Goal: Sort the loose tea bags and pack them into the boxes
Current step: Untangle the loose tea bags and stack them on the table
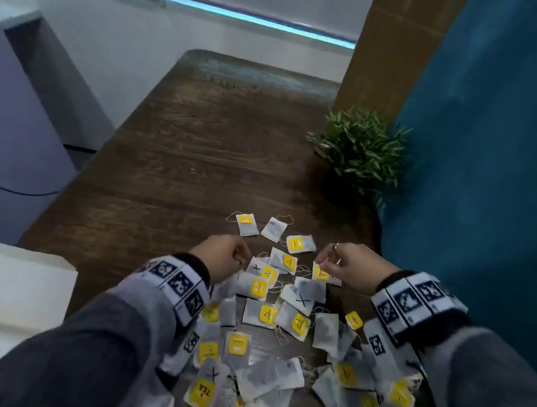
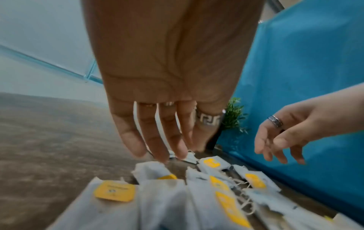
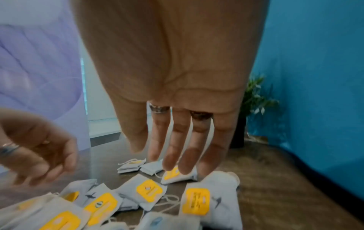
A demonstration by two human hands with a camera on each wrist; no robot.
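Note:
Several loose tea bags [image 1: 259, 286], white with yellow tags, lie scattered on the dark wooden table [image 1: 178, 158]. Three of them sit a little apart at the far edge of the pile [image 1: 247, 224]. My left hand [image 1: 242, 263] hovers over the pile's far left side, fingers straight and spread, holding nothing [image 2: 163, 154]. My right hand [image 1: 323, 265] hangs over the far right side, fingers pointing down above a yellow-tagged bag [image 3: 173, 175]; whether they touch it I cannot tell. In the right wrist view those fingers [image 3: 173, 155] are straight and hold nothing.
A white box-like object [image 1: 7, 279] sits at the table's near left edge. A small green plant [image 1: 362, 147] stands at the right, against a blue partition [image 1: 502, 164]. Bare wood stretches beyond the pile.

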